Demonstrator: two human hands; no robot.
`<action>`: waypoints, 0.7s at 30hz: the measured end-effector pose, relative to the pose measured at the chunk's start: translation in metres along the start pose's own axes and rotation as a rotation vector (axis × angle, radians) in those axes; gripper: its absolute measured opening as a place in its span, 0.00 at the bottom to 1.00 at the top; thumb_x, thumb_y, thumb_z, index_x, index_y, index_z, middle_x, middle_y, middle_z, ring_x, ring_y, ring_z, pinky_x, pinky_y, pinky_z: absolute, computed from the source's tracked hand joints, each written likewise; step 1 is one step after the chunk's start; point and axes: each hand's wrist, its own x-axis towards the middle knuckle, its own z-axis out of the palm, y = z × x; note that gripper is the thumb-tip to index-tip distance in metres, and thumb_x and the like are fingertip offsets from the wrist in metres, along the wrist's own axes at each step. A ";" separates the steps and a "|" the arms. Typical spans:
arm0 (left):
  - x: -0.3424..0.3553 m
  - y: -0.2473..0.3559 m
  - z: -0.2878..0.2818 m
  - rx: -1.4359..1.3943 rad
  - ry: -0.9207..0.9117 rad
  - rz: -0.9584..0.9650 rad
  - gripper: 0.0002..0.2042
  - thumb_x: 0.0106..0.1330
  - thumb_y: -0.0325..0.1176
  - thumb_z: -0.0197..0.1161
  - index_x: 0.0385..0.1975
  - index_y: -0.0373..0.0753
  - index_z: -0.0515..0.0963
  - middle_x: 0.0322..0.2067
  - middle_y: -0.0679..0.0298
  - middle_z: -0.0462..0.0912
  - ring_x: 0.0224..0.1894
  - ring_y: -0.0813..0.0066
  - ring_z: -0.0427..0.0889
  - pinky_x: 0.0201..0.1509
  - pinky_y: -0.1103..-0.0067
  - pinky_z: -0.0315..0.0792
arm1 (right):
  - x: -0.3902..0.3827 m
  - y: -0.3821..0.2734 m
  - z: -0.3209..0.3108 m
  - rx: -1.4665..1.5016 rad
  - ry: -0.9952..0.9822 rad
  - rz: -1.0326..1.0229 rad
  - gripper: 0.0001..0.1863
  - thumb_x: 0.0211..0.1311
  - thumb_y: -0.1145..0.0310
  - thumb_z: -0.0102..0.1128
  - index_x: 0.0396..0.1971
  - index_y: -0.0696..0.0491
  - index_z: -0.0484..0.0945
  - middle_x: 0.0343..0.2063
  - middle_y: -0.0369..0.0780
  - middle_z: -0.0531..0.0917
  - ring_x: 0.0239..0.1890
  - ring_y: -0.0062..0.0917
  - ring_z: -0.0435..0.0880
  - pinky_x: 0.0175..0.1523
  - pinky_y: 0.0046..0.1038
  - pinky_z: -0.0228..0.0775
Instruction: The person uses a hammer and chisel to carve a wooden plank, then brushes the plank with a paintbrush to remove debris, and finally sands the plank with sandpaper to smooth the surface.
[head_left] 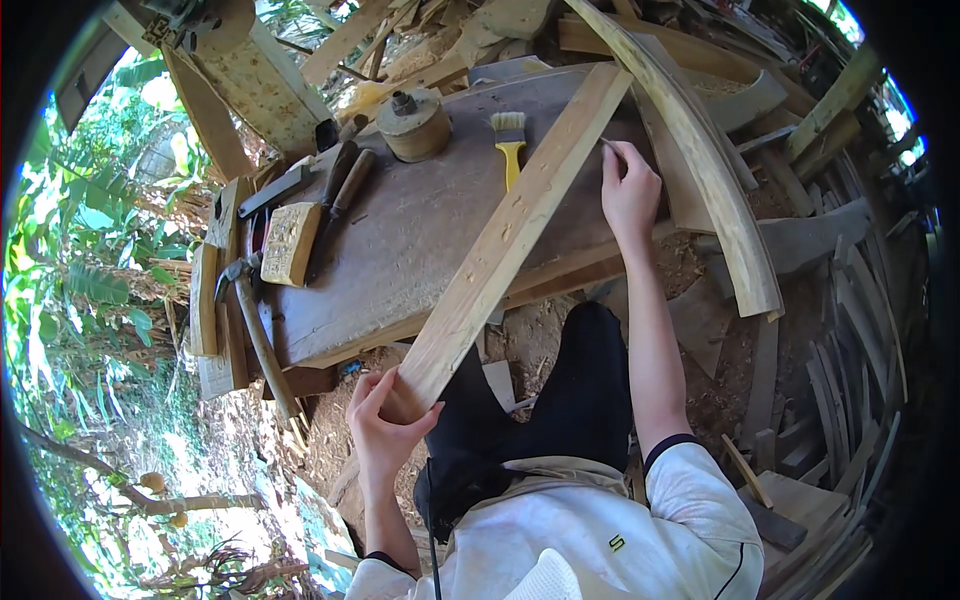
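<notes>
My left hand (393,425) grips the near end of a long pale wooden plank (510,220), which slants up and right across a dark wooden bench (380,270). My right hand (628,185) is closed at the right of the plank's far part, with a thin dark thing, too small to name, at its fingertips. A yellow-handled brush (511,155) lies left of the plank. At the bench's left are a hammer (257,325), a wooden block (290,243), wooden-handled tools (352,185) and a dark bar (273,190). A round wooden piece (414,130) sits at the back.
Long curved boards (700,160) stand close at the right, with stacked scraps (840,370) beyond. More wood (420,40) is heaped behind the bench, beside a pale upright post (265,80). Wood shavings (360,450) lie on the ground; plants (90,250) are at the left.
</notes>
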 end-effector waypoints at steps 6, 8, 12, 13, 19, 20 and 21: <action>-0.007 -0.003 -0.008 -0.026 -0.038 -0.104 0.34 0.42 0.36 0.90 0.52 0.27 0.87 0.42 0.59 0.84 0.40 0.68 0.83 0.44 0.75 0.78 | -0.001 -0.006 -0.004 0.075 0.210 -0.037 0.12 0.79 0.63 0.62 0.45 0.56 0.86 0.37 0.47 0.92 0.38 0.48 0.92 0.42 0.42 0.82; -0.008 -0.007 -0.011 -0.015 -0.051 -0.104 0.35 0.42 0.37 0.90 0.52 0.27 0.87 0.42 0.60 0.84 0.39 0.70 0.82 0.43 0.75 0.77 | -0.003 -0.012 -0.005 0.182 0.284 -0.059 0.09 0.77 0.66 0.65 0.45 0.56 0.87 0.36 0.45 0.92 0.38 0.44 0.93 0.44 0.41 0.81; -0.012 -0.021 -0.019 0.000 -0.065 -0.040 0.37 0.42 0.37 0.90 0.54 0.27 0.86 0.40 0.60 0.83 0.37 0.71 0.82 0.41 0.76 0.77 | -0.021 -0.029 -0.019 0.070 0.133 -0.477 0.06 0.70 0.70 0.70 0.43 0.53 0.89 0.35 0.39 0.92 0.38 0.35 0.91 0.50 0.38 0.79; -0.014 -0.023 -0.024 0.006 -0.069 -0.058 0.37 0.42 0.37 0.90 0.55 0.27 0.86 0.38 0.61 0.83 0.36 0.71 0.81 0.40 0.76 0.76 | -0.029 -0.051 -0.017 0.168 0.043 -0.563 0.06 0.67 0.71 0.72 0.42 0.50 0.90 0.35 0.36 0.91 0.41 0.30 0.89 0.55 0.36 0.75; -0.016 -0.029 -0.034 0.010 -0.151 -0.140 0.37 0.43 0.36 0.89 0.56 0.27 0.86 0.32 0.61 0.81 0.32 0.72 0.80 0.38 0.76 0.75 | -0.083 -0.101 -0.013 0.412 -0.512 -0.702 0.11 0.60 0.70 0.78 0.41 0.52 0.86 0.53 0.40 0.91 0.59 0.36 0.90 0.68 0.42 0.79; -0.019 -0.037 -0.033 0.019 -0.112 -0.076 0.37 0.43 0.36 0.89 0.56 0.27 0.86 0.32 0.61 0.81 0.32 0.72 0.80 0.38 0.76 0.76 | -0.087 -0.099 -0.009 0.447 -0.611 -0.676 0.15 0.61 0.70 0.76 0.48 0.52 0.86 0.58 0.40 0.89 0.63 0.38 0.87 0.71 0.43 0.79; -0.022 -0.041 -0.033 0.028 -0.073 -0.013 0.36 0.43 0.36 0.88 0.56 0.27 0.86 0.32 0.60 0.81 0.32 0.72 0.80 0.38 0.76 0.76 | -0.088 -0.100 -0.009 0.432 -0.629 -0.699 0.15 0.63 0.71 0.75 0.49 0.53 0.86 0.58 0.40 0.89 0.63 0.38 0.87 0.71 0.43 0.79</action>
